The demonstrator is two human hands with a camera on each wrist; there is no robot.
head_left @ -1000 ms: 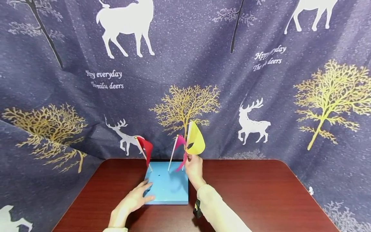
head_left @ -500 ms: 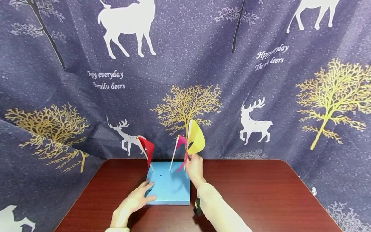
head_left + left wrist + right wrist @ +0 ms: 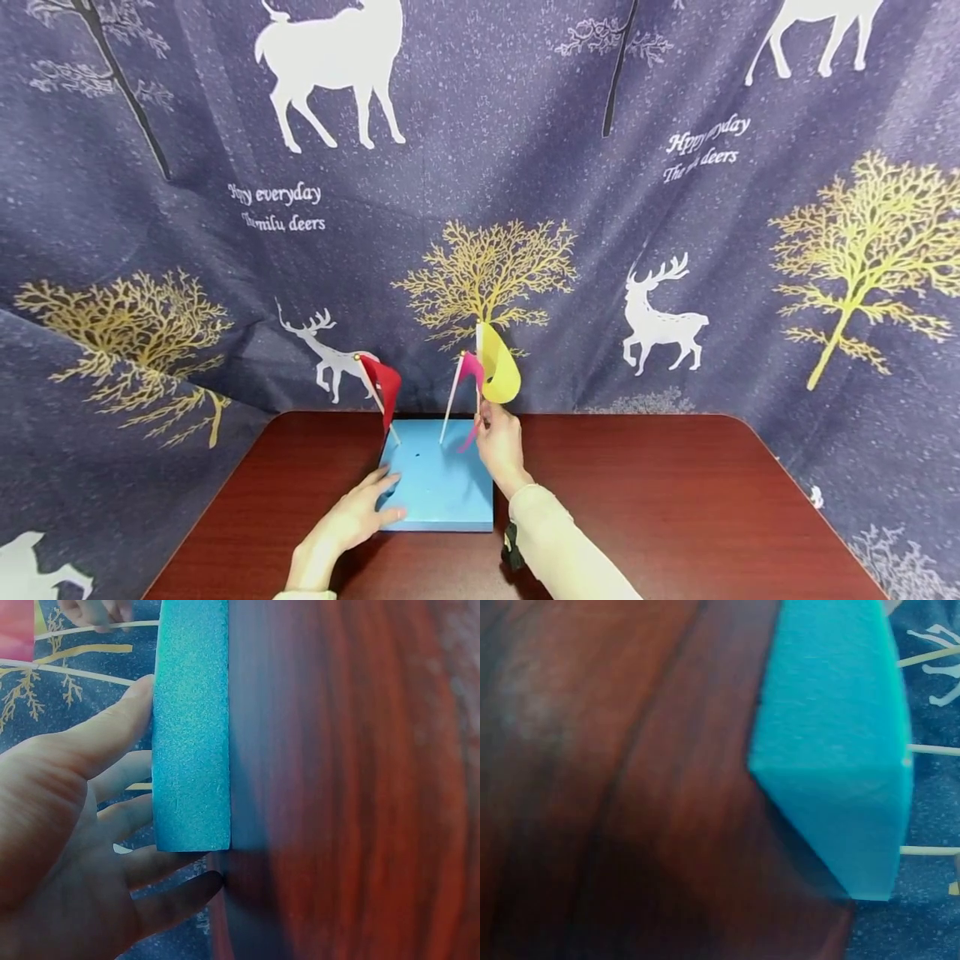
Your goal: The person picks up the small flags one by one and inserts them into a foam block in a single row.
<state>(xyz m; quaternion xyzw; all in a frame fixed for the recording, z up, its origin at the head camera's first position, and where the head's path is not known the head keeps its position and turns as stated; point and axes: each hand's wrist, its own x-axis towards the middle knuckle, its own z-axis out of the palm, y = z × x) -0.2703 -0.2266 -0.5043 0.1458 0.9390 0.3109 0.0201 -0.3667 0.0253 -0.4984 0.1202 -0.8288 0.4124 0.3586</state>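
A blue foam block (image 3: 442,496) lies on the table. My left hand (image 3: 352,510) rests against its left front corner, thumb and fingers spread; in the left wrist view the thumb touches the block's edge. A yellow paper flag (image 3: 504,379), curled over, is held upright by its white stick above the block's back right corner. My right hand (image 3: 501,442) pinches that stick low down. Just left of it leans a pink flag (image 3: 471,367), its stick standing in the block. A red flag (image 3: 386,387) tilts left from the block's back left. In the right wrist view, three sticks meet the block's top face.
The reddish-brown table (image 3: 637,500) spreads to both sides of the block. Behind it hangs a dark blue cloth (image 3: 525,192) printed with deer and trees. A small dark hole (image 3: 417,455) shows in the block's top.
My right hand has moved the yellow flag slightly left and down, and its stick now stands straighter. The left hand stays at the block's corner.
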